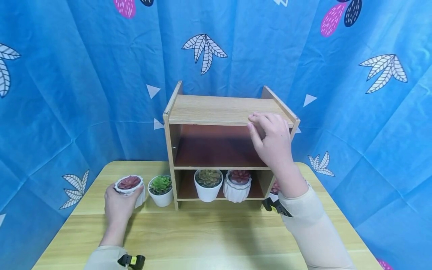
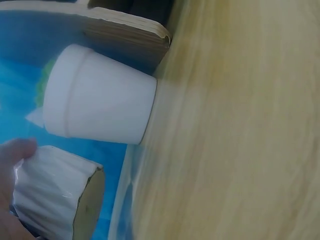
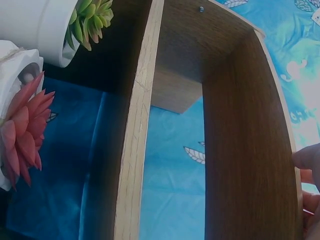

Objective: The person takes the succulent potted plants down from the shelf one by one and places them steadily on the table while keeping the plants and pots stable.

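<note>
In the head view my left hand grips a white ribbed pot with a dark red succulent, left of the shelf. Its bare underside shows in the left wrist view, where the pot is tilted and off the table. Beside it stands a smooth white pot with a green succulent. My right hand holds the front edge of the wooden shelf's top board, fingers curled over it and thumb at the edge. On the bottom level sit a white pot with an olive-green succulent and a ribbed pot with a red succulent.
Another red succulent stands right of the shelf, partly hidden by my right arm. The middle level has a dark red-brown surface. Blue patterned cloth hangs behind and around the wooden table.
</note>
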A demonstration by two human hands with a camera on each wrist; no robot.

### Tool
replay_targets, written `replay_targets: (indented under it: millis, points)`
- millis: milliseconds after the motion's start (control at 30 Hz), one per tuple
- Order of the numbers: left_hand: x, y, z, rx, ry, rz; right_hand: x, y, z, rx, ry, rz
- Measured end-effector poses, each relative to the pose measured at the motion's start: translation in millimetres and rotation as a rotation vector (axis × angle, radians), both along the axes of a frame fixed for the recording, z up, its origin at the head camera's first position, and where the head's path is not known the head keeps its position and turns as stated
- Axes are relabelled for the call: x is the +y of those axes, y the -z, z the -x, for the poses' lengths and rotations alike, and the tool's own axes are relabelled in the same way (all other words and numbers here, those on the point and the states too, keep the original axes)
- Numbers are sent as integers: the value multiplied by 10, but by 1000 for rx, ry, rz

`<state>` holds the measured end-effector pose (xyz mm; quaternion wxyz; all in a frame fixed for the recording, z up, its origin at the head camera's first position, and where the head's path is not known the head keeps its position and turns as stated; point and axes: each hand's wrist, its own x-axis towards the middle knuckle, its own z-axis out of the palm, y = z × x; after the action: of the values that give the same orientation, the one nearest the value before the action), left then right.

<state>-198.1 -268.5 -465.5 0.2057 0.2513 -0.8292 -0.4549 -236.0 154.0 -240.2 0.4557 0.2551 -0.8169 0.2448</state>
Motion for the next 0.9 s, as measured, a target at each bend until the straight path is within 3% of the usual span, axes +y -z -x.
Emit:
replay_targets:
  millis: [900]
  points:
    - [-15, 147, 41, -80, 42, 20, -1, 11, 17, 7, -3, 6]
